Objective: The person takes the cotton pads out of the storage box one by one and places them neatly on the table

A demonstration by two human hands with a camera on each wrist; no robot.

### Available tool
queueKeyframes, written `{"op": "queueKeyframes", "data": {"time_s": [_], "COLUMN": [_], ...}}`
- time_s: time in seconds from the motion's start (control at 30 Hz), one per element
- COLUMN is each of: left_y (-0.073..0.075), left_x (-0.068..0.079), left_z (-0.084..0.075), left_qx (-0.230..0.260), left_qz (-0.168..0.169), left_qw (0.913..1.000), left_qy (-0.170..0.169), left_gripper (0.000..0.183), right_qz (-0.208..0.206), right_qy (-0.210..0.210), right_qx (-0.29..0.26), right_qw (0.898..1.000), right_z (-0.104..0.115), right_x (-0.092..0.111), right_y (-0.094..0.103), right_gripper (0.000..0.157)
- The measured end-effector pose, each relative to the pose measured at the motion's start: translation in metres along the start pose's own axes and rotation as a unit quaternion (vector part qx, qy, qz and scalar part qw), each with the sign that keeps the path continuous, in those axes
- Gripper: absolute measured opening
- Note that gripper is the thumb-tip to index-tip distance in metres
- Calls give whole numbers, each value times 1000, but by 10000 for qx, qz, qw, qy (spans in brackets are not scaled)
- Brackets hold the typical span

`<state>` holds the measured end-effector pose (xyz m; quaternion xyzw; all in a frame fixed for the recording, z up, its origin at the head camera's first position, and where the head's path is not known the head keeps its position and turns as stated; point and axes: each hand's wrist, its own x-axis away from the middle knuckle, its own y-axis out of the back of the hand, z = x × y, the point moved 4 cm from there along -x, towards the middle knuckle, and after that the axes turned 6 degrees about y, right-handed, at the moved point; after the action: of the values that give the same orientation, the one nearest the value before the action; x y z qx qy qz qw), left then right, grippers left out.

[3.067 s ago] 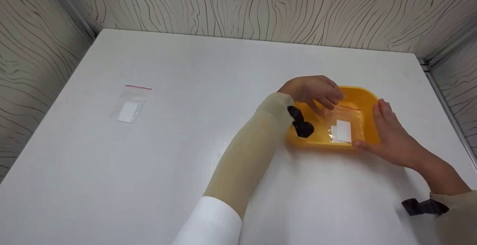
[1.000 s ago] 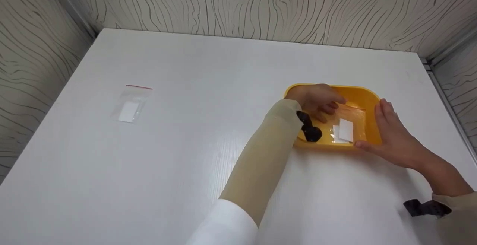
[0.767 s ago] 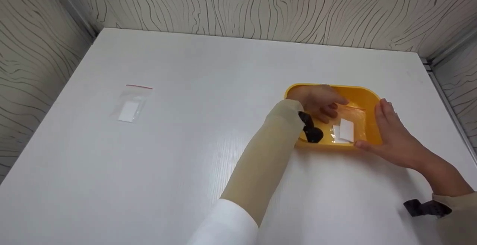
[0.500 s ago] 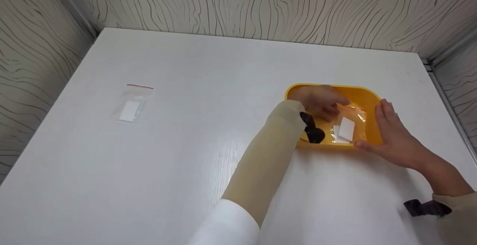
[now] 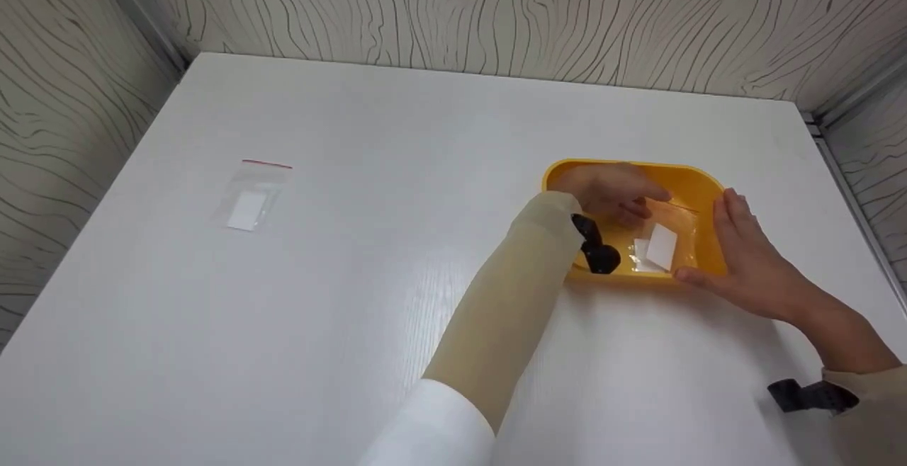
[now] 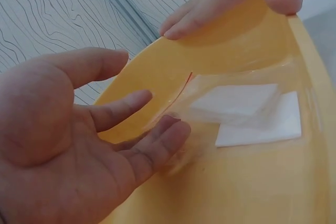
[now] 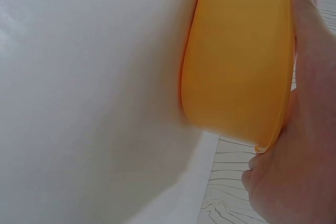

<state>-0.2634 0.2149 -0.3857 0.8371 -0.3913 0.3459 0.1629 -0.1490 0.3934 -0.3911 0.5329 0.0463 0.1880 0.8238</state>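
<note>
Tray (image 5: pixel 686 181) sat at 3 o'clock on the surface (image 5: pixel 319 296), long axis 9-to-3.
Clear bag (image 5: pixel 686 226) inside pointed its red strip (image 5: pixel 684 207) toward 12; left hand (image 5: pixel 611 186) touched it, fingers loose; right hand (image 5: pixel 755 275) rested unclenched on the rim (image 5: pixel 638 277). Upper white insert (image 5: pixel 662 246) had tilted from 12 toward 1.

On the worktop (image 5: pixel 319 296) we see a tub (image 5: pixel 693 183) at right and, well to its left, a bag (image 5: pixel 258 193). In the tub, two overlapping cards (image 5: pixel 661 246) lie towards our side; the left hand (image 5: pixel 616 186) is inside, behind and left of them. The right hand (image 5: pixel 752 264) touches the tub's right end. A wall (image 5: pixel 453 13) stands behind.
</note>
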Motion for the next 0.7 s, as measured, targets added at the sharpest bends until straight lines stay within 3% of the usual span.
{"op": "queueKeyframes", "data": {"time_s": [0.2,0.5,0.7], "left_y": [-2,-8,-8], "left_x": [-3,-4,-3], "left_z": [2,1,4], "left_qx": [-85,-42,-147], "left_qz": [230,181,383], "left_qw": [9995,9998,9991], "left_qy": [-198,-59,-145], "left_gripper": [20,19,21], "right_qz": [33,47,26], "right_qy": [-34,-53,-22], "right_qx": [22,45,-94], "right_qw": [10000,10000,10000], "right_z": [-1,0,0], "right_x": [0,0,0], "right_y": [-1,-1,-1], "right_gripper": [119,120,120]}}
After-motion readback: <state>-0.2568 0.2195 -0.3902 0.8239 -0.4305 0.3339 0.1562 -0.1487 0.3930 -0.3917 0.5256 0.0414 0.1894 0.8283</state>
